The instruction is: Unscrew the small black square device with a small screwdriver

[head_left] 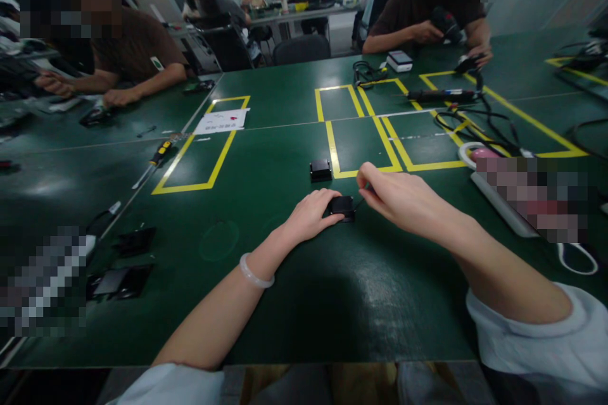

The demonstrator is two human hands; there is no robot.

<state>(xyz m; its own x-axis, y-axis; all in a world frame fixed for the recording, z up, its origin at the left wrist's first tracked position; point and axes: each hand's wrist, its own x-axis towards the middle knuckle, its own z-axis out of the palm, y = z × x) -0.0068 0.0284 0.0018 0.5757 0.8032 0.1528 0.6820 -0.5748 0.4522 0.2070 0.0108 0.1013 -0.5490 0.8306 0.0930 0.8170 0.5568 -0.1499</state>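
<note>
A small black box-like part (342,206) lies on the green table in front of me. My left hand (316,212) is closed around its left side, thumb at the near edge and fingers over the far one. Just right of the part, my right hand (392,193) is pinched, its fingertips raised a little above the table. A thin dark sliver shows below those fingertips, close to the part; what it is I cannot make out. A second black box-like part (320,169) sits slightly farther away, touched by neither hand.
Yellow tape rectangles (368,172) mark the table. A screwdriver (161,153) and a paper sheet (221,121) lie to the left, with black parts (121,281) nearer. An electric screwdriver (441,95) and cables lie at right. Co-workers sit across the table.
</note>
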